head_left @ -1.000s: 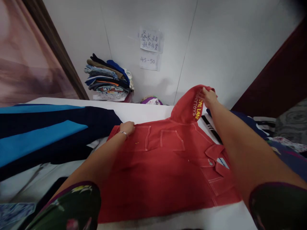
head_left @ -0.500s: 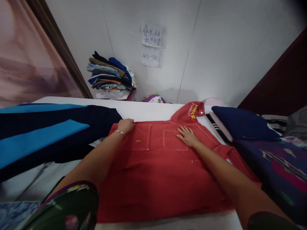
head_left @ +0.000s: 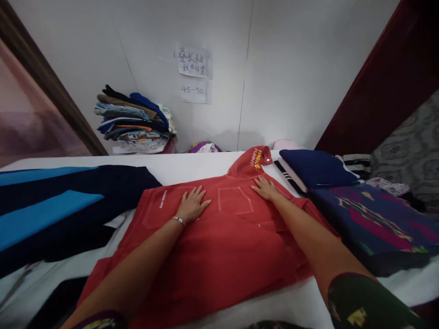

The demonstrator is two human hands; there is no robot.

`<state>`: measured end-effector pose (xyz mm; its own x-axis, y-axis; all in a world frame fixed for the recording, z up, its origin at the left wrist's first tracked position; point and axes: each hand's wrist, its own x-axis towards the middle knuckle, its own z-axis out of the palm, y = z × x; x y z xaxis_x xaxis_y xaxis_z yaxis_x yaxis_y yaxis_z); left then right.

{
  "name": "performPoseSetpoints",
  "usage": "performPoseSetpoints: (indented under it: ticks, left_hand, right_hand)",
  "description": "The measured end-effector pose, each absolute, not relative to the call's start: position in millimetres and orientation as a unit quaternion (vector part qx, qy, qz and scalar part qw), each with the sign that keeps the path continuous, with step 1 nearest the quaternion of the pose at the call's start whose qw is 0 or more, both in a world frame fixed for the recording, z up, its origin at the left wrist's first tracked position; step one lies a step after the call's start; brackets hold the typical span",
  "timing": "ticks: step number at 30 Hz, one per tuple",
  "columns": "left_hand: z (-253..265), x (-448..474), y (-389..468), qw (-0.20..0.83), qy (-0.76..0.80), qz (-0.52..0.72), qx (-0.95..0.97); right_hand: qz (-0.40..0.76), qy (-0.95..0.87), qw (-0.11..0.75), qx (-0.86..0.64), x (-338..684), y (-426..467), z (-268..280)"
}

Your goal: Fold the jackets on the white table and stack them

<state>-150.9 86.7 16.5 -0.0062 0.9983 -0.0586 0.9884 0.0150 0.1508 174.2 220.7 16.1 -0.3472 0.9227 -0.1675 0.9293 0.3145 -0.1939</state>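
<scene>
A red shirt (head_left: 222, 256) with white stitching lies spread on the white table. Its collar (head_left: 248, 162), lettered in yellow and white, points to the far side. My left hand (head_left: 194, 205), with a bracelet at the wrist, lies flat on the upper left part of the shirt, fingers spread, holding nothing. To its left a stitched patch carries small white lettering. My right hand (head_left: 265, 188) rests palm down just below the collar, its fingers apart, beside a stitched square pocket (head_left: 236, 201). Both forearms cover parts of the cloth.
Navy and light-blue clothing (head_left: 51, 201) lies at the left. On the right are a folded navy garment (head_left: 308, 167) and a patterned purple one (head_left: 377, 214). A pile of folded clothes (head_left: 135, 121) stands behind the table, near paper signs (head_left: 195, 64) on the wall.
My left hand has let go of the shirt's left edge and lies flat further in. The cloth there now spreads further left, showing a lettered patch. The view has turned right.
</scene>
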Motion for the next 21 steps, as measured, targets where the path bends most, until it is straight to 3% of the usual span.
performPoseSetpoints:
  ticks: [4, 10, 15, 21]
  left_hand:
    - [14.9, -156.4, 87.8, 0.067, 0.710, 0.037, 0.700]
    - [16.0, -155.2, 88.1, 0.063, 0.711, 0.042, 0.699]
    - [12.4, -156.8, 88.9, 0.049, 0.708, 0.042, 0.704]
    - [24.2, -155.4, 97.5, 0.055, 0.710, 0.003, 0.702]
  right_hand:
    - [-0.093, 0.735, 0.021, 0.671, 225.8, 240.2, 9.0]
    - [-0.098, 0.728, 0.022, 0.679, 222.4, 238.5, 15.3]
    - [-0.092, 0.823, -0.039, 0.560, 191.5, 165.0, 16.2]
    - [-0.151, 0.863, -0.023, 0.481, 186.6, 104.1, 8.0]
